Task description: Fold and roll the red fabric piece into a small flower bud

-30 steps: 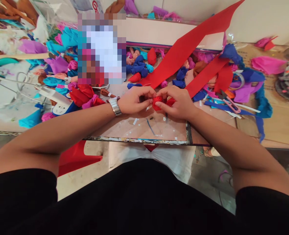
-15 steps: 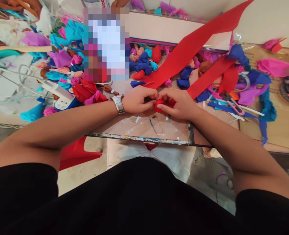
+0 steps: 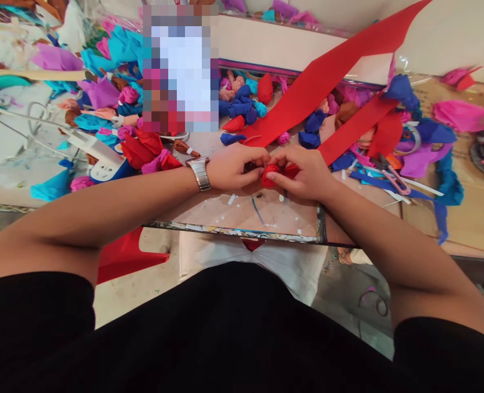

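Observation:
A small red rolled paper flower (image 3: pixel 270 177) sits between my two hands, just above the table's front part. My right hand (image 3: pixel 301 172) is closed on it, thumb across its near side. My left hand (image 3: pixel 237 166), with a metal watch on the wrist, has its thumb and fingertips pinched at the flower's left side; exactly what they grip there is hidden. A long red crepe paper strip (image 3: pixel 307 82) runs from behind my hands to the upper right. Another red strip (image 3: pixel 352 131) slants away from beside my right hand.
Colourful paper flowers (image 3: pixel 242 103) and scraps lie behind my hands. To the left are a power strip (image 3: pixel 108 164) and cables. Pink-handled scissors (image 3: pixel 397 180) lie among strips at the right. A long white box (image 3: pixel 283 46) stands at the back. The table edge (image 3: pixel 242 233) runs before me.
The red flower has turned and tilted slightly between my fingers, showing more of its top. Both hands stay in nearly the same place, and the view has shifted a little.

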A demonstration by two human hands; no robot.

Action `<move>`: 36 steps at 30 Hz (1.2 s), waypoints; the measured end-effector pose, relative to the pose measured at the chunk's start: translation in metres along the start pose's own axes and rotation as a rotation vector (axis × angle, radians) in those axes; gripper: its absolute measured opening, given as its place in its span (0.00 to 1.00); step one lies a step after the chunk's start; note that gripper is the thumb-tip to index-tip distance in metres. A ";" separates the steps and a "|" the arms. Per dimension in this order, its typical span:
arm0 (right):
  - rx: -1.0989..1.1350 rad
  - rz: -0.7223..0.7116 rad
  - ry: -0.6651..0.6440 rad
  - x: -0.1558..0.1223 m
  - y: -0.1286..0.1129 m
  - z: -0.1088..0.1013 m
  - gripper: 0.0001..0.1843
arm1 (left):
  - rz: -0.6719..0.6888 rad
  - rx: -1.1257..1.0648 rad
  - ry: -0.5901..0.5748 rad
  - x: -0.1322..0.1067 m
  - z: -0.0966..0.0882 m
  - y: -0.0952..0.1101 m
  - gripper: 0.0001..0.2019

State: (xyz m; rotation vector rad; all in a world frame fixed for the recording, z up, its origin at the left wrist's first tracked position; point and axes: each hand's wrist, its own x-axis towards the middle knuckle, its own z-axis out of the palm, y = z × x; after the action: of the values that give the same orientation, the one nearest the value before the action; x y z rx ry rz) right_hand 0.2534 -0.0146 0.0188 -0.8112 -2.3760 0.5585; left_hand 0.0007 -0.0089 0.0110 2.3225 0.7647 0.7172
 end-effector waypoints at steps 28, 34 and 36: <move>-0.012 -0.013 0.010 0.002 -0.002 -0.001 0.24 | -0.018 -0.063 0.023 0.002 -0.001 -0.001 0.10; -0.008 -0.004 -0.002 0.002 -0.003 -0.002 0.23 | -0.025 -0.054 0.023 0.002 -0.001 -0.001 0.10; -0.003 -0.001 -0.005 0.001 -0.002 -0.002 0.23 | -0.023 -0.058 0.022 0.002 -0.001 0.000 0.10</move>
State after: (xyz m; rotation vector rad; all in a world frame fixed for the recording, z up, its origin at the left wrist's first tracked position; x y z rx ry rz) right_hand 0.2527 -0.0151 0.0218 -0.8110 -2.3822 0.5576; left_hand 0.0012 -0.0070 0.0123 2.2540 0.7688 0.7468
